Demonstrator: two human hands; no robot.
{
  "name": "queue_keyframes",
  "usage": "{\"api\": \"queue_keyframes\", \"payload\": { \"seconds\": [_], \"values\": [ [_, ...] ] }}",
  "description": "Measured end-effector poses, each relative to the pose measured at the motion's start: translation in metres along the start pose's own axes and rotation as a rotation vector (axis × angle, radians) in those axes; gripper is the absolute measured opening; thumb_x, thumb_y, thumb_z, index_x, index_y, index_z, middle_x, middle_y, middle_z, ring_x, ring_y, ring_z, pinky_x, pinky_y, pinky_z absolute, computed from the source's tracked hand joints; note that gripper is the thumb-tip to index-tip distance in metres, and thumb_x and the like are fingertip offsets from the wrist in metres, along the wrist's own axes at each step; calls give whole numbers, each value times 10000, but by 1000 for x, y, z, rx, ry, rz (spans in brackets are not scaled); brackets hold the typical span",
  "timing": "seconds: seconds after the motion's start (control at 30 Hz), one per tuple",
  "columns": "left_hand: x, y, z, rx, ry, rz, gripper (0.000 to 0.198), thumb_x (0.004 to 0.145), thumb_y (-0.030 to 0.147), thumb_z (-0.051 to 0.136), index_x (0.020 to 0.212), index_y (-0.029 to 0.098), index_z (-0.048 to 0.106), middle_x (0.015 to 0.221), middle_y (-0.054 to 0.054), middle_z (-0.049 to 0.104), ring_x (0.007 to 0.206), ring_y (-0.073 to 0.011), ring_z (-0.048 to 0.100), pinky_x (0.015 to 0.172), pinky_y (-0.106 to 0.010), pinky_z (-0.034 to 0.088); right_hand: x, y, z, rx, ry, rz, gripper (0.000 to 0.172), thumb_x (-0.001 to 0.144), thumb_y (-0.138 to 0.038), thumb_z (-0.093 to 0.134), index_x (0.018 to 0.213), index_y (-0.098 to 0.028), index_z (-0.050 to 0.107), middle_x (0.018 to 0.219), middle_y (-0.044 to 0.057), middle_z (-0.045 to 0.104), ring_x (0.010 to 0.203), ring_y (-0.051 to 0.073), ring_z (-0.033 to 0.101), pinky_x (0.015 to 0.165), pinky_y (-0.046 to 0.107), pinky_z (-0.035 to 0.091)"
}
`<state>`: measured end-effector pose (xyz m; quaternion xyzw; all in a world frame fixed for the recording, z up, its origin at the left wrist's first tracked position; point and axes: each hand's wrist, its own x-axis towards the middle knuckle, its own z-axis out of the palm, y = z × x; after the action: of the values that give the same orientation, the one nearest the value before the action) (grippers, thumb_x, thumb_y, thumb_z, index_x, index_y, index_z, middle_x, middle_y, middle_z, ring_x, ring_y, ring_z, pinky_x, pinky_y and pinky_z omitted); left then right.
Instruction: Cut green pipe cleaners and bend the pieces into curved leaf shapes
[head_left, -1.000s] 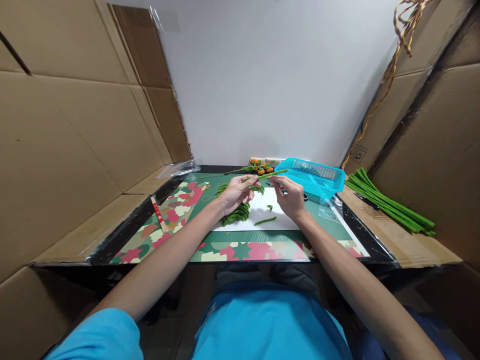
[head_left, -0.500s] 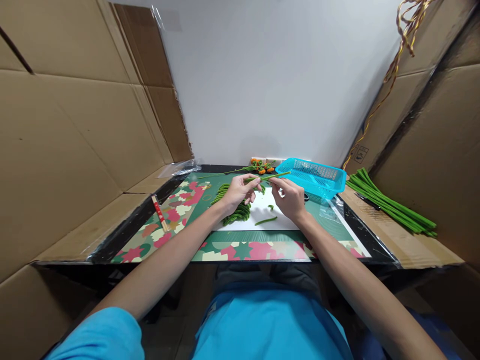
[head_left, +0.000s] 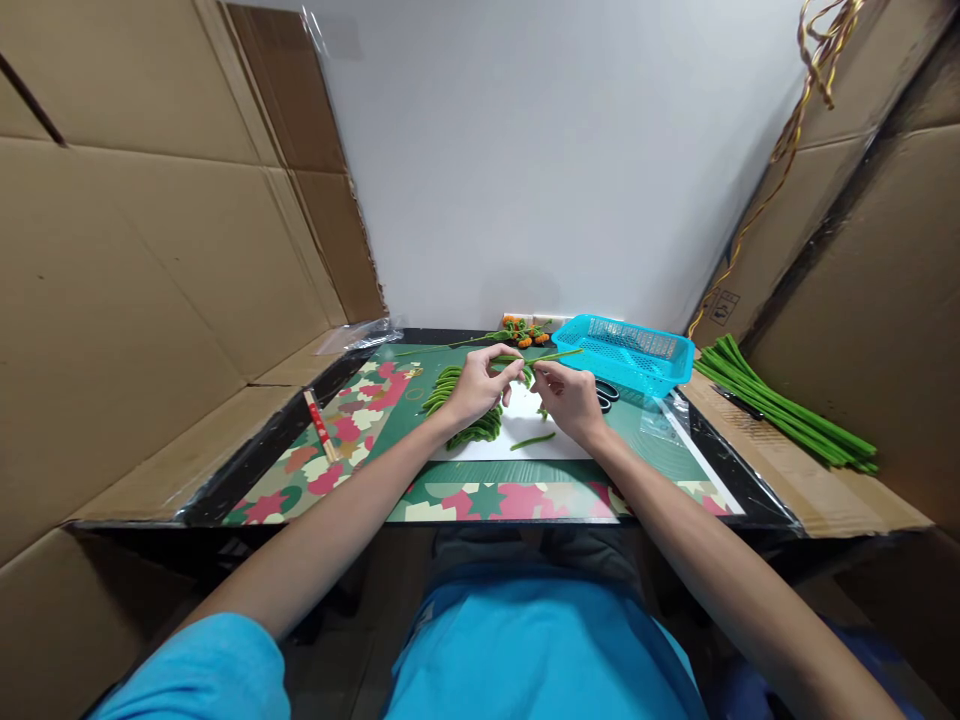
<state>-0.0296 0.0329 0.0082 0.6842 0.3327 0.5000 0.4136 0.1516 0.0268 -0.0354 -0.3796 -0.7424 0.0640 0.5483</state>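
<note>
My left hand [head_left: 478, 388] pinches a green pipe cleaner [head_left: 561, 355] between thumb and forefinger above a white sheet [head_left: 510, 452]. The pipe cleaner's straight end points off to the right. Close beside it, my right hand [head_left: 571, 402] has its thumb and fingertips pressed together at the pipe cleaner. Under and left of my left hand lies a heap of bent green pipe cleaner pieces [head_left: 476, 430]. A short loose piece [head_left: 532, 441] rests on the sheet. Black-handled scissors [head_left: 607, 392] lie just beyond my right hand, their blades hidden.
A blue plastic basket [head_left: 652, 382] stands at the back right. Orange flowers on a green stem [head_left: 525, 336] lie along the back. A bundle of green pipe cleaners [head_left: 795, 410] and a black tool [head_left: 739, 402] rest on cardboard at right. A red-marked stick [head_left: 321, 427] lies left.
My right hand has shifted slightly left and down, closer to my left hand. More of the scissors' handles now shows. The pipe cleaner stays in my left hand.
</note>
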Motion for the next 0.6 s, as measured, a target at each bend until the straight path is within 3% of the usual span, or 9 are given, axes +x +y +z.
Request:
{"api": "queue_keyframes", "payload": {
  "seconds": [0.3,0.6],
  "values": [
    [-3,11,-2,-149,-88,-111,400,790,452,857,921,147,632,655,41,617,400,-103,613,310,-174,371,3,-5,-4,-42,86,-9,156,913,-261,667,886,-187,801,581,12,721,461,147,646,555,232,481],
    [-4,15,2,-122,-98,-116,419,765,464,878,896,142,643,627,30,643,387,-110,603,307,-180,363,4,-8,-5,-52,-2,-18,172,865,-183,661,724,-198,758,563,1,687,470,129,604,541,232,433]
  ]
}}
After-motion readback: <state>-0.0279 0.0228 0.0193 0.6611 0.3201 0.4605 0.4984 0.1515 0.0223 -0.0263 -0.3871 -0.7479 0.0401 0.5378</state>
